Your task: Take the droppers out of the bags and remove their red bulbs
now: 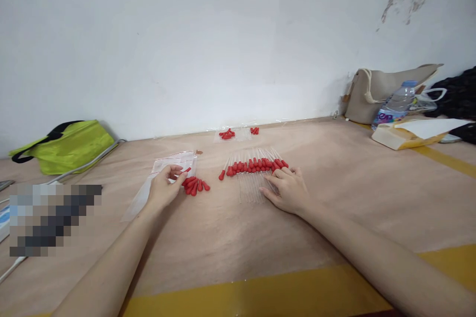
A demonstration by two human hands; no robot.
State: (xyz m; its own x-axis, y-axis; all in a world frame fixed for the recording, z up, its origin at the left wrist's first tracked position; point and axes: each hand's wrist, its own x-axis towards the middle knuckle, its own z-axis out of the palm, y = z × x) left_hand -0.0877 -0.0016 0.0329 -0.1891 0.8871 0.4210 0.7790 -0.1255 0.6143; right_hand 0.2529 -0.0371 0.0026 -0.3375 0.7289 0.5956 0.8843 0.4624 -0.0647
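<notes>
My left hand (165,185) pinches a red rubber dropper bulb (187,170) between thumb and fingertips. Just below it lies a small pile of loose red bulbs (194,188), beside a clear zip bag (158,163). My right hand (289,191) rests at the right side of a row of glass droppers with red bulbs (255,164), their thin tubes pointing away from me. Its thumb and index finger are apart, at the edge of a set of bare glass tubes (251,190) nearer to me. Whether those fingertips touch a tube I cannot tell.
Against the wall lie more red bulbs (227,133) on clear plastic. A lime-green bag (74,146) and a cable stand left. At the right are a beige bag (372,91), a water bottle (396,104) and a yellow-white packet (405,133). Yellow tape (253,292) crosses the front.
</notes>
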